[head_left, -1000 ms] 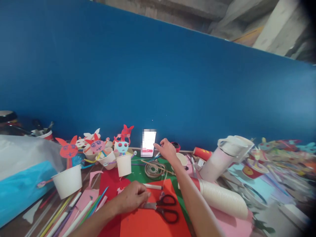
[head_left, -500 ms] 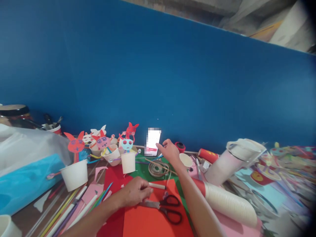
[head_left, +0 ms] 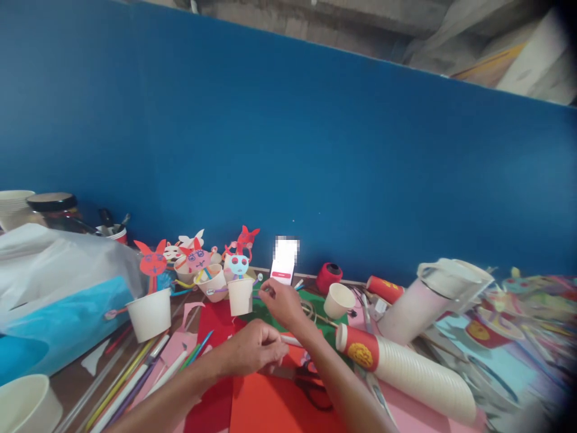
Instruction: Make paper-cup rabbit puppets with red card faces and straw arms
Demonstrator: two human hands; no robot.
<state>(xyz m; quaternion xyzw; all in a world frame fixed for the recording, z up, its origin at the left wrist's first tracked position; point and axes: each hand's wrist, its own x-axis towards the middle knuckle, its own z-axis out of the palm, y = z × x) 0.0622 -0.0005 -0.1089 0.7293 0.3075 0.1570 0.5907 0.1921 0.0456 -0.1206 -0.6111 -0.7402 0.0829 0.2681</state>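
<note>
Orange paper point(head_left: 270, 409) under the left hand point(head_left: 255, 352); left grip has thumb and fingers drawn in close, can't tell if anything is pinched. Right hand point(head_left: 285, 305) is beyond it, fingers curled, contents of the grip also unclear. Cup figure point(head_left: 240, 296) stands just left of the right fingertips, white cup point(head_left: 339, 300) is off to the right. Little side room for the right hand; bare patch of orange paper between the forearms is the main open spot. Blue partition point(head_left: 288, 138) closes off the worktop's far edge.

Scissors point(head_left: 315, 397): mostly covered by the right forearm, blades not seen, dark handles hard to make out. Coiled cord point(head_left: 309, 310) half hidden behind the right wrist. Phone point(head_left: 283, 264) is pixelated in part, bottom covered by the right hand. Large cup point(head_left: 29, 406) cut off at lower left. Far right clutter blurred.

Phone is beyond the right hand, propped near upright, screen facing the wearer, long axis close to vertical, top tipped slightly right. Cup stack point(head_left: 419, 373) lies on its side, printed end toward the hands, axis slanting down to the right.
</note>
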